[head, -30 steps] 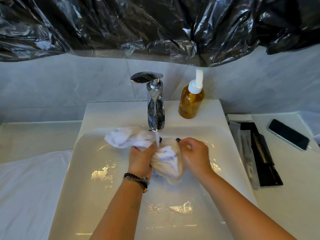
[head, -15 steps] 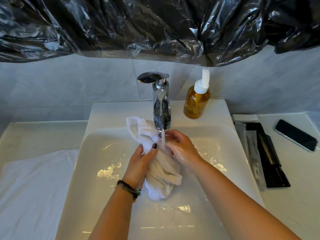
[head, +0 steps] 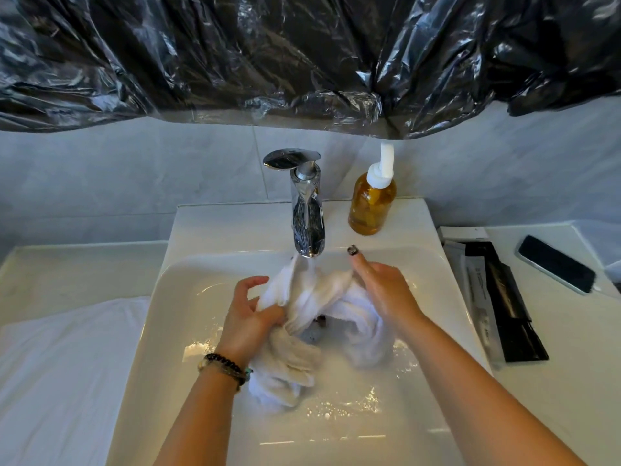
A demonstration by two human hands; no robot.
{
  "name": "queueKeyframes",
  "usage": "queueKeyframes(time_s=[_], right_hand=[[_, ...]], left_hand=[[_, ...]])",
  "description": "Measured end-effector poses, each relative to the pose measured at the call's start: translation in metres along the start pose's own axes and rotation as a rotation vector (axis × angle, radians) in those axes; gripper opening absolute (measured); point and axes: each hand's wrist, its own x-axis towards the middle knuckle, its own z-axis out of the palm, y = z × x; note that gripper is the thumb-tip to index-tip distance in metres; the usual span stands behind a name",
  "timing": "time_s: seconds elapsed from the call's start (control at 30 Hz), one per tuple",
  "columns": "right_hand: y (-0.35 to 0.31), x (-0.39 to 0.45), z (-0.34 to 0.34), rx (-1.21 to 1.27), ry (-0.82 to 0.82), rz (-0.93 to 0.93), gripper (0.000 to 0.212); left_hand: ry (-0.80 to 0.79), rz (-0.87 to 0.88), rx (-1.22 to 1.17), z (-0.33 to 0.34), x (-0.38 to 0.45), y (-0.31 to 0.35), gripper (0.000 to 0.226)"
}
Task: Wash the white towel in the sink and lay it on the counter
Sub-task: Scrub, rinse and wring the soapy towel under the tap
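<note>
Towel (head: 304, 299): I see white.
Sink (head: 336, 432): glossy white.
Tap (head: 307, 213): shiny chrome.
Soap bottle (head: 371, 206): amber, white pump.
Plastic sheet (head: 302, 55): glossy black.
Phone (head: 556, 264): black.
Bracelet (head: 225, 364): dark beads.

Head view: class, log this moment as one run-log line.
stage: washing | white towel: in sink under running tap | left hand: grips towel | right hand: on towel | counter: not yet
</note>
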Motion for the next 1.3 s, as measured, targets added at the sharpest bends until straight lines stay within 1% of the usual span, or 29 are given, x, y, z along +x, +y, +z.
queueKeyframes(time_s=[0.03,0.07,0.1,0.13,0.17,0.27,0.3,0.37,0.4,0.43,0.47,0.5,0.57,0.63,0.7,0.77,0.8,0.83,0.87,0.9,1.0,1.03,1.1,1.17,1.23,1.3], right_hand=[[-0.001,-0.001,-0.008,-0.062,-0.035,-0.066,0.051],[0.001,0.000,-0.015,-0.122,-0.054,-0.127,0.045],[0.002,0.001,-0.022,-0.173,-0.051,-0.172,0.035],[0.004,0.002,-0.028,-0.216,-0.043,-0.203,0.027],[0.006,0.002,-0.031,-0.257,-0.031,-0.219,0.021],[0.022,0.010,-0.028,-0.500,-0.006,-0.266,0.014],[0.028,0.013,-0.022,-0.550,-0.014,-0.278,0.020],[0.042,0.018,-0.005,-0.531,-0.083,-0.289,0.044],[0.047,0.021,0.005,-0.520,-0.117,-0.297,0.054],[0.051,0.023,0.014,-0.541,-0.138,-0.308,0.058],[0.054,0.026,0.021,-0.580,-0.146,-0.308,0.058],[0.055,0.030,0.026,-0.610,-0.153,-0.296,0.054],[0.053,0.036,0.030,-0.591,-0.200,-0.251,0.037],[0.049,0.038,0.027,-0.522,-0.238,-0.220,0.026],[0.049,0.033,0.019,-0.444,-0.245,-0.204,0.030],[0.051,0.021,0.009,-0.357,-0.231,-0.182,0.033],[0.052,0.014,0.004,-0.333,-0.230,-0.165,0.033],[0.053,0.007,-0.001,-0.335,-0.239,-0.154,0.033],[0.053,0.000,-0.003,-0.359,-0.263,-0.153,0.032],[0.053,-0.007,-0.006,-0.399,-0.299,-0.159,0.030],[0.049,-0.025,-0.013,-0.548,-0.395,-0.168,0.024],[0.047,-0.031,-0.018,-0.580,-0.407,-0.153,0.020],[0.045,-0.041,-0.026,-0.660,-0.413,-0.115,0.009],[0.043,-0.050,-0.031,-0.689,-0.390,-0.088,0.022],[0.032,-0.061,-0.033,-0.574,-0.319,-0.096,0.035],[0.016,-0.070,-0.031,-0.452,-0.228,-0.183,0.041]], left_hand=[[-0.068,0.024,0.091,-0.004,-0.001,0.005,0.055],[-0.134,0.033,0.139,-0.008,-0.001,0.010,0.046],[-0.175,0.031,0.144,-0.010,0.000,0.014,0.032],[-0.179,0.031,0.166,-0.010,0.002,0.016,0.019],[-0.162,0.049,0.205,-0.008,0.005,0.016,0.013],[0.037,0.186,0.474,0.003,0.013,0.007,0.035],[0.077,0.237,0.520,0.008,0.016,0.003,0.038],[0.025,0.312,0.601,0.019,0.020,-0.008,0.039],[-0.004,0.350,0.697,0.024,0.024,-0.017,0.040],[-0.005,0.391,0.796,0.029,0.028,-0.024,0.041],[0.034,0.418,0.843,0.032,0.034,-0.030,0.039],[0.089,0.417,0.825,0.034,0.040,-0.031,0.032],[0.150,0.356,0.756,0.035,0.050,-0.027,0.017],[0.135,0.339,0.738,0.038,0.058,-0.023,0.013],[0.064,0.332,0.726,0.038,0.060,-0.021,0.011],[-0.035,0.312,0.820,0.037,0.060,-0.021,0.032],[-0.070,0.300,0.889,0.038,0.063,-0.020,0.036],[-0.083,0.276,0.941,0.040,0.065,-0.018,0.033],[-0.079,0.257,0.937,0.043,0.064,-0.012,0.024],[-0.067,0.232,0.848,0.044,0.063,-0.008,0.019],[-0.046,0.061,0.288,0.042,0.045,0.015,0.020],[-0.046,0.013,0.161,0.040,0.038,0.019,0.021],[-0.056,-0.040,0.062,0.036,0.023,0.023,0.025],[-0.091,-0.047,-0.002,0.036,0.006,0.024,0.026],[-0.130,-0.013,-0.072,0.038,-0.009,0.025,0.033],[-0.173,0.048,-0.123,0.040,-0.029,0.033,0.035]])
